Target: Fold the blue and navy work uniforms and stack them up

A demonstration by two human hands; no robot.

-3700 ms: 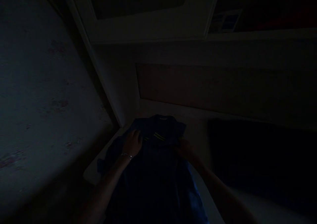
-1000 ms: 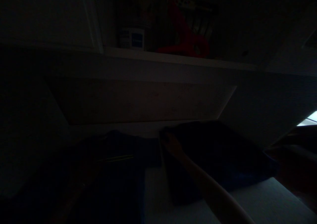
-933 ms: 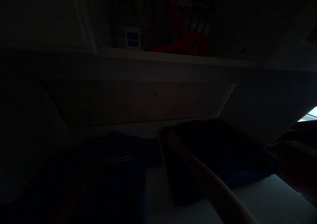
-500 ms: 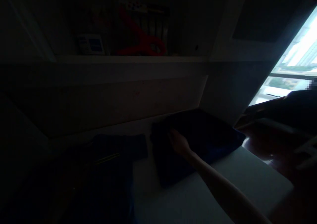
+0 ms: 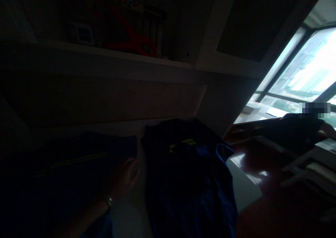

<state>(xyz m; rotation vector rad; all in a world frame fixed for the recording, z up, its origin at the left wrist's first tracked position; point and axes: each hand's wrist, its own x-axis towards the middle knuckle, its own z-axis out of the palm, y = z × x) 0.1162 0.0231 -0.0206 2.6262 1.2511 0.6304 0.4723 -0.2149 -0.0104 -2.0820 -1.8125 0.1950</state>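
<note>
One shirt lies right of the left grip, apparently apart.

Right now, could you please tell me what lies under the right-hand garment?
The pale tabletop supports the right-hand garment and shows past its edges; anything else beneath is covered.

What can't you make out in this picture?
In the head view:
Right hand: not visible; darkness may hide it.
Left hand: too blurred and dark to tell whether it touches the left shirt.
Right shirt: hem cut off by the bottom edge.
Container on the shelf: any writing too dark to read.
</note>
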